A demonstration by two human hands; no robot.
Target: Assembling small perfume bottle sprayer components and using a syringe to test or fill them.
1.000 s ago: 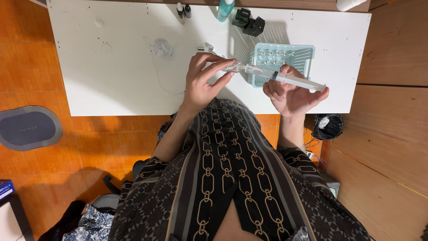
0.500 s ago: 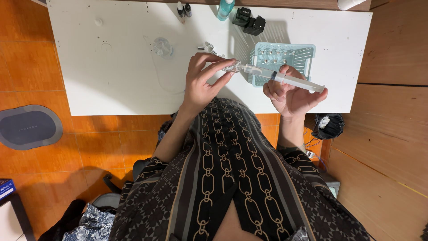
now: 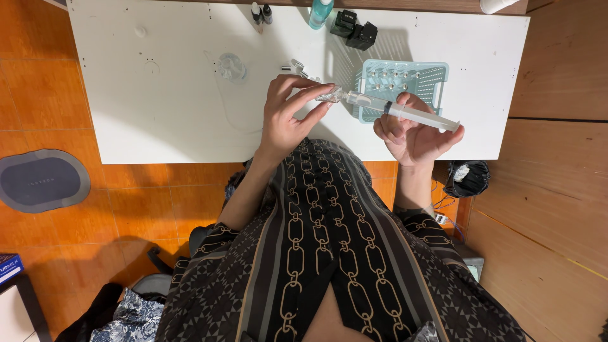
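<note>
Pinching small clear vial [image 3: 330, 95] in left hand [image 3: 286, 114] fingertips | gripping syringe [image 3: 405, 113] in right hand [image 3: 415, 130], tip at vial | above white table [image 3: 158, 95], beside teal basket [image 3: 437, 76]

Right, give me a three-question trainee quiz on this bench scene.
1. True or false: the right hand holds the syringe.
2. The small clear vial is pinched by which hand? A) left hand B) right hand C) neither
3. Fill in: the pale blue basket holding small vials stands on the white ____.

Key: 1 true; 2 A; 3 table.
</note>
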